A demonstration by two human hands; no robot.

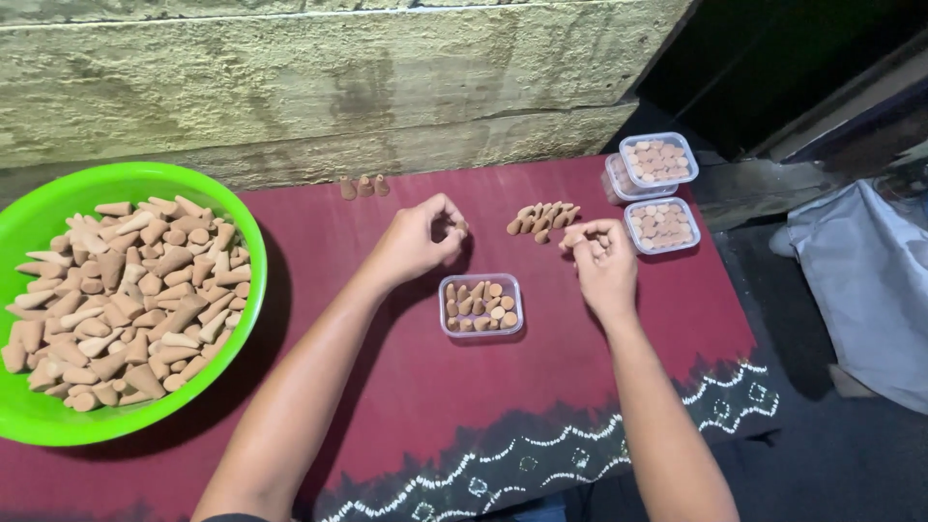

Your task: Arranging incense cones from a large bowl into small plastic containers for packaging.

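Left hand [418, 242]: we pinch one brown cone [460, 228].
Right hand [601, 259]: we pinch another cone [574, 240].
Risk: cones could miss the small clear box [481, 305] and roll across the cloth [406, 387].

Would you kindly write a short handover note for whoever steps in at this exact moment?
Left hand: pinching a brown cone above the cloth.
Right hand: fingers closed on a cone, beside the loose pile.
Open box between the hands: partly filled with cones.
Done: filled boxes at far right, a stack and a single box.
Left: the green bowl is heaped with cones; three cones stand by the wall.
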